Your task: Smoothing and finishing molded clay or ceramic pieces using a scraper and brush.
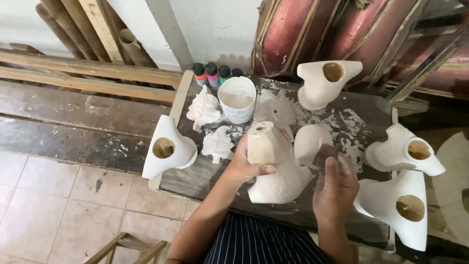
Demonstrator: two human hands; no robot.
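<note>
Left hand [244, 164] is gripping the neck of a white figure [276, 166], clamped around it, holding it at the bench's [351, 122] near edge, middle. Right hand [334, 188] is closing on a dark pad [325, 155], pressing it against the figure's side. Figure is looking chalky white, matte, with a bare tan hollow top and rounded base. Risk: figure is sitting close to the near edge, so hard rubbing could be tipping it off onto the tiled floor [49, 195]. Similar casts [168, 149] are crowding both sides; an elbow swing could be knocking one. Paint tub [237, 98] is standing open behind.
</note>
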